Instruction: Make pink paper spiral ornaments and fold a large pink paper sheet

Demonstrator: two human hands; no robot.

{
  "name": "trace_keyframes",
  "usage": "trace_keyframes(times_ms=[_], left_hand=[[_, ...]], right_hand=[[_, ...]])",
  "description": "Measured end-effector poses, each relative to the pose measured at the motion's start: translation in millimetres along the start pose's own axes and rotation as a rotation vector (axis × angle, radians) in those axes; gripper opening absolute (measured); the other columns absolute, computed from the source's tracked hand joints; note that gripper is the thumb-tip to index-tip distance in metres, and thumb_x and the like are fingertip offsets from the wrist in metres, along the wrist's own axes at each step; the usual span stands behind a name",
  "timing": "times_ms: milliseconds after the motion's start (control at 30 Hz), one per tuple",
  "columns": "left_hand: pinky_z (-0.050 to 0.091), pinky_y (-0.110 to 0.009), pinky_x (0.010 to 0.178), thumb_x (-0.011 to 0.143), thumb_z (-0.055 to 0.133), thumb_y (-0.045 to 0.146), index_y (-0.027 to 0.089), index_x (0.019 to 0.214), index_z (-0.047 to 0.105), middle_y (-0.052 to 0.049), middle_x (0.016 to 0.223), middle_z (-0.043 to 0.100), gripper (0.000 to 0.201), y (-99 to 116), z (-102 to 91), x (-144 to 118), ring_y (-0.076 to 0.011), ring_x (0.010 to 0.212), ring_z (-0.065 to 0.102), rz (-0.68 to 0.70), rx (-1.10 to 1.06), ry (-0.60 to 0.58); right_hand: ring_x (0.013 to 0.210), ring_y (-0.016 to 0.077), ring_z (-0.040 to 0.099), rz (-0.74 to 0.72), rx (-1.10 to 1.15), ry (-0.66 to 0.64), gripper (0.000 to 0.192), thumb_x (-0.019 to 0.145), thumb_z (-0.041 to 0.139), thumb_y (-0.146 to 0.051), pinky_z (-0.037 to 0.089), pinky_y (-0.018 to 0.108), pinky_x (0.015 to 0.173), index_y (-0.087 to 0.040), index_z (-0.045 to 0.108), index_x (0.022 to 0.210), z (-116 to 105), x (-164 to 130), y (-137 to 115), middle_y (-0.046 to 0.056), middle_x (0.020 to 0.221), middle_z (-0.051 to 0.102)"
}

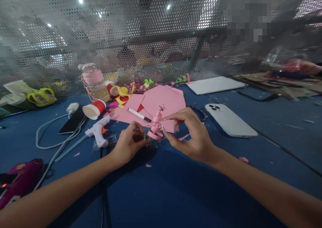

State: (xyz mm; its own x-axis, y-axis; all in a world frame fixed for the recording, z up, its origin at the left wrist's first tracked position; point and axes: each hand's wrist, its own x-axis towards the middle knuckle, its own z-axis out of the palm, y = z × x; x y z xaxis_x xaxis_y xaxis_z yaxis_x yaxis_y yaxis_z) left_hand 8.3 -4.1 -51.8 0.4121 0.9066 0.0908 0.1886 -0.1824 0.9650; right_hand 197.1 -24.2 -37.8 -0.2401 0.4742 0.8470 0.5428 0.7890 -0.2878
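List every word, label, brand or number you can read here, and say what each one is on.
None can be read.
White phone lying face down: no legible mark on its back.
Pink bottle: label band too blurred.
Red and white paper cup: no print readable.
White glue gun and marker: any print too small.
Pink paper figure between left hand and right hand: no lettering.

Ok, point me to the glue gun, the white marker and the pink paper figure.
glue gun [98, 131], head view, on its white body.
white marker [139, 115], head view, mid-barrel.
pink paper figure [156, 127], head view, on its upright middle, between the two hands.
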Motion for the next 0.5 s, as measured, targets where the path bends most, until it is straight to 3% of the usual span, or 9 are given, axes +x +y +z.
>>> trace_keyframes(times_ms=[300, 500], left_hand=[[0.045, -0.022, 0.056, 0.066, 0.062, 0.021, 0.019, 0.075, 0.036, 0.002, 0.061, 0.061, 0.027, -1.5, -0.6, -1.0, -0.012, 0.059, 0.06, -0.003, -0.034, -0.023], [0.045, -0.022, 0.056, 0.066, 0.063, 0.019, 0.019, 0.075, 0.036, 0.003, 0.061, 0.06, 0.028, -3.3, -0.2, -0.8, -0.0108, 0.059, 0.06, -0.01, -0.087, -0.037]], right_hand=[[0.068, 0.0155, 0.045, -0.046, -0.143, -0.022, 0.029, 0.075, 0.056, -0.015, 0.043, 0.033, 0.065, -0.023, 0.049, 0.102, 0.0, -0.6, 6.7, 0.0, 0.073, 0.044], [0.064, 0.0139, 0.044, -0.064, -0.132, 0.034, 0.027, 0.075, 0.055, -0.011, 0.042, 0.032, 0.064, -0.023, 0.049, 0.099, -0.4, 0.5, 5.5, -0.001, 0.068, 0.043]])
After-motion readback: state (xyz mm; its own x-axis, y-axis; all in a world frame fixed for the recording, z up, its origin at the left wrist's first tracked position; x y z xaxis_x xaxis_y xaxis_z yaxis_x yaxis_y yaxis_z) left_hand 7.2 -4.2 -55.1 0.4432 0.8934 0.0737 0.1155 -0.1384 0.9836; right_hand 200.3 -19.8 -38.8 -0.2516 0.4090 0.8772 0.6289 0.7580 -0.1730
